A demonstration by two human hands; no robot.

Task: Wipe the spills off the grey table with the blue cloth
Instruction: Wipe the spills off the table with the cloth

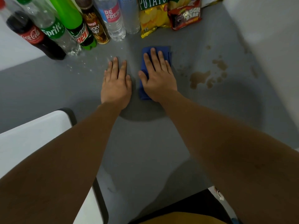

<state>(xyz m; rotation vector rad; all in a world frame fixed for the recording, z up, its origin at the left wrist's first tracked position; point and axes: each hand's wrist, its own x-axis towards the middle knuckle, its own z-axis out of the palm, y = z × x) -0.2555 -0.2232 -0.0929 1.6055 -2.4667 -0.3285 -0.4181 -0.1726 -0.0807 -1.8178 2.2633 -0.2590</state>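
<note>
Fingers [155, 57] of right hand [157, 78] flat, spread on blue cloth [163, 51]; brown spill [199, 77] beside, may smear; left hand [115, 88] flat on desk [145, 143].

Cloth [155, 50] centre table [145, 143]; spills [200, 78] right; bottles [55, 29] behind.

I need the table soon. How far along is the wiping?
Nothing looks wiped yet. The right hand presses flat on the folded blue cloth; the left hand rests on the grey table. Still left: brown spill at right, clear droplets near the bottles.
</note>
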